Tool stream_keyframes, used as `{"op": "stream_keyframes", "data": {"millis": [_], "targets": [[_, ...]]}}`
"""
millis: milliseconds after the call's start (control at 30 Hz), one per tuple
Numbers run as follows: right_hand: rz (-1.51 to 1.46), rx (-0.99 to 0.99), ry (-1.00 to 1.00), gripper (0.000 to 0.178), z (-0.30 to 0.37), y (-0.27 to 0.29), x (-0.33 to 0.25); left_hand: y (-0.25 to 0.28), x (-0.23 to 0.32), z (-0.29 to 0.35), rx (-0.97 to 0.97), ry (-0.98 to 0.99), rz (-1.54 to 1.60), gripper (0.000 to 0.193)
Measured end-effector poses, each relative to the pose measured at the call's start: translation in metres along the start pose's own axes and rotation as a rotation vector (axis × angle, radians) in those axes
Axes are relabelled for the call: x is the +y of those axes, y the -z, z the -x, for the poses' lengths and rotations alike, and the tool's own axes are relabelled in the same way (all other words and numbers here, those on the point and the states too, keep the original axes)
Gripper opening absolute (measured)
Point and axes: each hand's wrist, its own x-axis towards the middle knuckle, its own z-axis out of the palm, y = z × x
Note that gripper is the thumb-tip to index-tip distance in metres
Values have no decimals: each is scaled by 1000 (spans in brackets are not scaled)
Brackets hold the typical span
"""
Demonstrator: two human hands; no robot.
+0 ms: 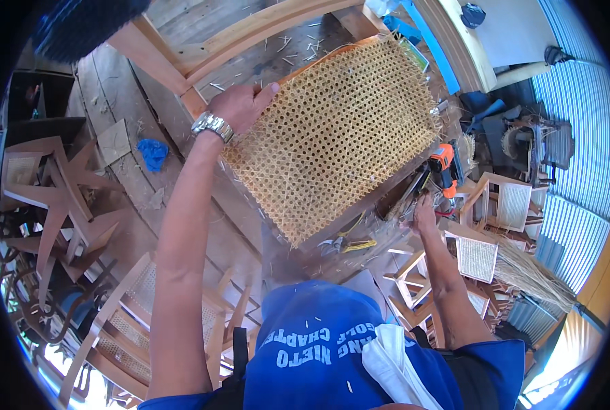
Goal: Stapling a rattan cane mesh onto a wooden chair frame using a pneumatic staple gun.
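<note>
Gripping a golden, frayed, perforated cane sheet (342,130) is the left hand (243,108), the right hand (424,214) unclear in grip

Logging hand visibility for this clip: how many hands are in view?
2: the left hand at the upper-left edge of the cane webbing sheet, the right hand near the orange-and-black power tool.

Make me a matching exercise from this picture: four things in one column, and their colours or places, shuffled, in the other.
1. Cane panel
2. Wristwatch
3. Gun-shaped tool
4. Crumpled plastic

A. Orange and black, near the right hand
B. Silver, with a metal band
C. Blue, lying on planks
D. Woven, with the left hand at its edge

Pairs: 1-D, 2-B, 3-A, 4-C
</note>
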Motion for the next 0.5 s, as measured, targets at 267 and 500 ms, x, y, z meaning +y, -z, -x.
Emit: {"op": "stream_keyframes", "data": {"millis": [267,500], "targets": [[-236,125,-52,128,22,13,-10,0,-2,1,3,53,59,80],[-336,109,-29,134,32,16,-8,-10,12,-12,92,-14,97,92]]}}
